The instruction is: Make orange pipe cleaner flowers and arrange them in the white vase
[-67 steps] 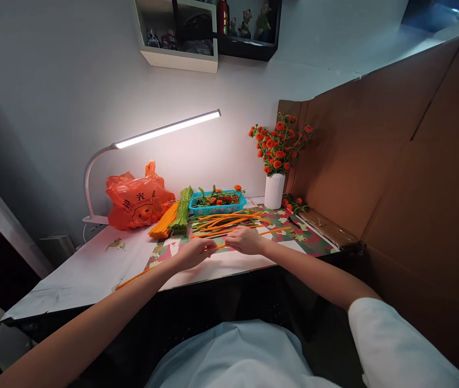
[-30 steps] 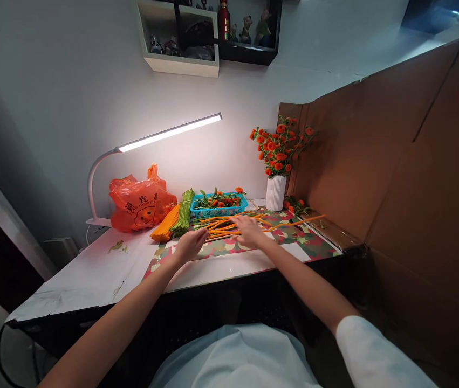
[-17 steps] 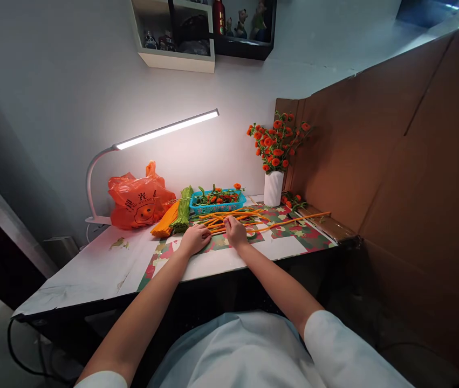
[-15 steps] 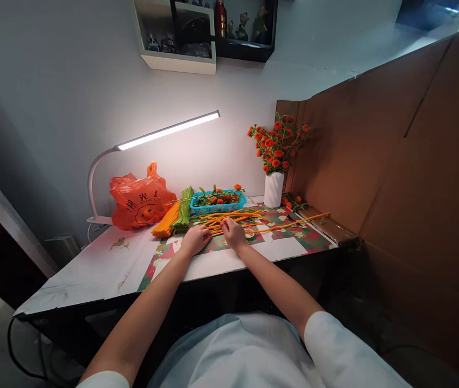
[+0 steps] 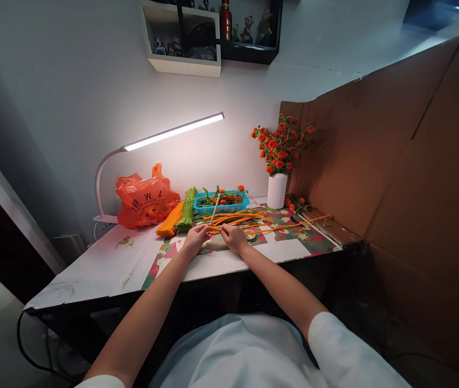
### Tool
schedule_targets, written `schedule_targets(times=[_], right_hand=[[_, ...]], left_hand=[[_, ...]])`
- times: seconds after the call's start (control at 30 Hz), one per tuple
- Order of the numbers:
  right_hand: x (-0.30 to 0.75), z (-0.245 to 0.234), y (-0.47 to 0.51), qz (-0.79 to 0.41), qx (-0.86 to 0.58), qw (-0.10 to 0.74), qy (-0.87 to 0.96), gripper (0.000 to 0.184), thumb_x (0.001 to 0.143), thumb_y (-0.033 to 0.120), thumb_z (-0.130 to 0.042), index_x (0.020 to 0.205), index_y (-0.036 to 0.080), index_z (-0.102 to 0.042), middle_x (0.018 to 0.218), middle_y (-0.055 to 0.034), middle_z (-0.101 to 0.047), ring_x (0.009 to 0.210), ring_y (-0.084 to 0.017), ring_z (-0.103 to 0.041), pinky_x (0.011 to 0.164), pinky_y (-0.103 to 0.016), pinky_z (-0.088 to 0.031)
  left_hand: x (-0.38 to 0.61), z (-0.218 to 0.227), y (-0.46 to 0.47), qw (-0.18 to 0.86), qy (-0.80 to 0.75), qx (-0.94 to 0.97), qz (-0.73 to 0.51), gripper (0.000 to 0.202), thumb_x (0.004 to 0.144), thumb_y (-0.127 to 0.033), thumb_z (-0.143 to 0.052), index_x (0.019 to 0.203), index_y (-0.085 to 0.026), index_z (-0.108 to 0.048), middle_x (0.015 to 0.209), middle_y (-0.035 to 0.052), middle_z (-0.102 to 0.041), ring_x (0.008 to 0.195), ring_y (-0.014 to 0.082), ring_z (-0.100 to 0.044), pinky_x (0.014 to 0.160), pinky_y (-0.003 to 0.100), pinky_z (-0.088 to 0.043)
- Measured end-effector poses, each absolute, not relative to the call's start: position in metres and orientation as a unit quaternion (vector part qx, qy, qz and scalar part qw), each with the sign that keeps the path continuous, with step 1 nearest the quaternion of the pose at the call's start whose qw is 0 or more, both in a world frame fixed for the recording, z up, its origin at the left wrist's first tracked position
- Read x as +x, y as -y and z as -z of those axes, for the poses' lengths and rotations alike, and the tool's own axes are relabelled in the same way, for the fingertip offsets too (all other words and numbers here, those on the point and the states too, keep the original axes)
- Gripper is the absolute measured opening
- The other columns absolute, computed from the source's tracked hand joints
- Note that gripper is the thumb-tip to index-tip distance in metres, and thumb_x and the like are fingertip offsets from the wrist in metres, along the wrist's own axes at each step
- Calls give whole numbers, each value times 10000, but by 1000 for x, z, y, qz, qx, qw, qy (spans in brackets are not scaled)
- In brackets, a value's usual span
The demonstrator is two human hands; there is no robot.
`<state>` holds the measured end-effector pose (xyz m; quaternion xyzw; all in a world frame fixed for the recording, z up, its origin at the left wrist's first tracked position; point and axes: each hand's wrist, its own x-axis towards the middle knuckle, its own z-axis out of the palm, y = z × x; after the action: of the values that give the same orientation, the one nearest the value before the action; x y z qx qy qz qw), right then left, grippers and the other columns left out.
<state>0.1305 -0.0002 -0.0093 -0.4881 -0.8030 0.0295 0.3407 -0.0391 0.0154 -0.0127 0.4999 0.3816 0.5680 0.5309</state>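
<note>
My left hand is closed around a thin pale stick that points up and away from it. My right hand sits close beside it, fingers pinched on the end of a long orange pipe cleaner that trails off to the right across the table. Both hands rest over a patterned mat near the desk's front. Just behind them lies a loose pile of orange and green pipe cleaners.
A blue basket of small orange flowers stands behind the pile. Bundles of orange and green stems lie left, by an orange plastic bag and a white desk lamp. A white vase with orange flowers stands by a cardboard wall.
My right hand reached back to the pile, then drew in beside my left with an orange pipe cleaner. My left hand now holds a pale stick raised upright.
</note>
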Motion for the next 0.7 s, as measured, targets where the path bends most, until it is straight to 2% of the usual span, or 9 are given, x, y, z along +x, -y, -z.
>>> schedule_targets(times=[0.13, 0.23, 0.53, 0.7], right_hand=[[132, 8, 0, -29, -513, 351, 783, 261, 964, 308, -389, 897, 216, -623, 813, -23, -697, 730, -155, -617, 570, -237, -273], [132, 9, 0, -27, -510, 352, 784, 250, 956, 304, -408, 883, 213, -630, 810, -23, -702, 733, -154, -620, 572, -236, -273], [131, 14, -3, 6, -464, 353, 812, 231, 934, 276, -457, 813, 204, -640, 789, -21, -696, 708, -135, -600, 577, -234, -261], [130, 13, -2, 9, -455, 351, 818, 202, 919, 258, -484, 833, 201, -657, 830, -34, -711, 724, -142, -607, 590, -236, -281]], left_hand=[[-41, 9, -11, 602, -365, 438, -560, 284, 616, -226, -826, 847, -121, -696, 762, 20, -678, 555, 34, -534, 582, 161, -499], [-41, 8, -10, 614, -372, 418, -557, 215, 664, -138, -790, 856, -116, -695, 763, 30, -682, 588, 46, -575, 589, 152, -515], [-41, 5, -7, 608, -376, 397, -575, 186, 662, -153, -803, 805, -104, -696, 731, 36, -679, 566, 45, -569, 552, 135, -510], [-42, 7, -8, 612, -373, 392, -577, 147, 703, -147, -771, 822, -101, -698, 728, 43, -677, 551, 50, -566, 539, 142, -510]])
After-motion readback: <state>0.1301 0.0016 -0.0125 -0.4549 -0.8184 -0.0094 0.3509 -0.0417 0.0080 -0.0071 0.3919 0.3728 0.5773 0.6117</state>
